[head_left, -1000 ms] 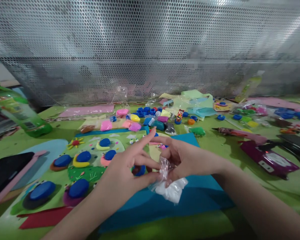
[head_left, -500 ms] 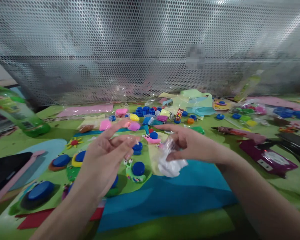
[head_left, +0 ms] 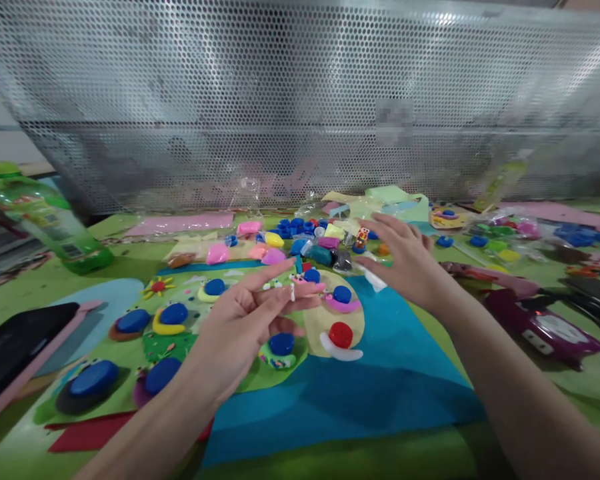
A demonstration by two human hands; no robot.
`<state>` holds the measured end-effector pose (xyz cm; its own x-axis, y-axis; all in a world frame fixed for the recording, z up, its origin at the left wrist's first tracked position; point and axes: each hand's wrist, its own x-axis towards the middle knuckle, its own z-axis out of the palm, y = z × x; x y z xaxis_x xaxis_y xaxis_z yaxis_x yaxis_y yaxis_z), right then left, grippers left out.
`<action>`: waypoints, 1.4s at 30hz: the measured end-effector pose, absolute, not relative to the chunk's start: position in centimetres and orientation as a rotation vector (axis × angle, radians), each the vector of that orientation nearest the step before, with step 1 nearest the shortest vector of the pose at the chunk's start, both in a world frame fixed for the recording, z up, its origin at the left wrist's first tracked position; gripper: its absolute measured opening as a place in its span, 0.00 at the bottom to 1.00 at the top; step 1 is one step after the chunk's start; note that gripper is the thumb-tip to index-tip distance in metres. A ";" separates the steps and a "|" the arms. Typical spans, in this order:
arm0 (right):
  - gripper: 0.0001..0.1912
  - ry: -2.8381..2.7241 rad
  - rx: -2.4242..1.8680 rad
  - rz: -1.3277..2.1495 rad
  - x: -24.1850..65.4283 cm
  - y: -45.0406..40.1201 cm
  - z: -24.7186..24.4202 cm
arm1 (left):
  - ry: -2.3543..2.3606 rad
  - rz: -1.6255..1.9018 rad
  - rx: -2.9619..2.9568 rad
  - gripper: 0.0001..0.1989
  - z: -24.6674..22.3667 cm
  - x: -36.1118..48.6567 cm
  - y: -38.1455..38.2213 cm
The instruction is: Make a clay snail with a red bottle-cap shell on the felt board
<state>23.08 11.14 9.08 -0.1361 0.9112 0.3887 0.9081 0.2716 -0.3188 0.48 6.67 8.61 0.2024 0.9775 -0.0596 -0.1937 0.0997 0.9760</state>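
My left hand (head_left: 253,307) is closed in a pinch, with a small white piece of clay (head_left: 293,292) at its thumb and fingertips. It hovers over a green sheet of clay snails with bottle-cap shells. My right hand (head_left: 400,257) is farther back, fingers apart, above a white clay packet (head_left: 373,275) partly hidden by the thumb. Between the hands on a pale yellow piece lie a snail with a white body and red cap (head_left: 341,335) and a pink snail with a blue cap (head_left: 342,295). A green snail (head_left: 281,345) sits just right of my left wrist.
A blue sheet (head_left: 340,407) spreads in front. Several clay packets (head_left: 273,257) and blue caps (head_left: 295,227) lie at the back. A green bottle (head_left: 45,220) and a black phone (head_left: 25,347) are left; a purple device with cables (head_left: 545,327) is right. A perforated metal panel (head_left: 280,100) stands behind.
My right hand has moved back and to the right, and the white packet with it, uncovering the red-capped snail. My left hand has shifted right, and the white piece now shows in its fingers.
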 end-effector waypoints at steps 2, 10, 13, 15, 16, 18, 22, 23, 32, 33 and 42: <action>0.25 -2.231 -1.158 0.195 21.5 9.7 9.2 | 0.976 1.074 1.155 0.25 8.6 0.8 6.5; 0.14 -2.201 -0.682 0.556 18.7 8.6 7.8 | 1.170 1.079 1.308 0.41 9.0 1.7 6.1; 0.08 -2.099 -0.643 0.593 18.4 8.9 7.5 | 1.224 1.055 1.350 0.40 9.1 1.9 6.0; 0.03 -2.055 -0.630 0.561 18.2 9.0 7.4 | 1.226 1.048 1.335 0.39 9.0 1.9 6.1; 0.03 -2.041 -0.623 0.529 18.1 9.0 7.4 | 1.222 1.045 1.317 0.39 8.9 1.9 6.2; 0.03 -2.064 -0.610 0.408 18.2 9.0 7.3 | 1.209 1.036 1.277 0.38 8.6 1.9 6.5; 0.03 -2.196 -0.600 0.065 18.5 8.9 7.1 | 1.159 1.015 1.243 0.37 8.1 1.7 7.0; 0.04 -2.209 -0.609 0.004 18.6 8.9 7.0 | 1.155 1.027 1.246 0.38 8.0 1.6 7.0; 0.03 -1.857 -0.858 -0.042 19.1 8.2 8.3 | 1.076 1.324 1.196 0.36 7.9 0.6 7.9; 0.03 -1.820 -0.905 0.049 19.1 8.2 8.5 | 1.044 1.318 1.168 0.36 7.8 0.5 7.9; 0.09 -1.754 -1.024 0.646 18.7 8.4 8.0 | 1.058 1.255 1.231 0.15 7.8 0.3 7.4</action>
<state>18.74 8.40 7.97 -0.1779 0.8624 0.4739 0.3494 0.5056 -0.7889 0.30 7.39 7.81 0.0636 0.9948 0.0797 -0.0897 -0.0738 0.9932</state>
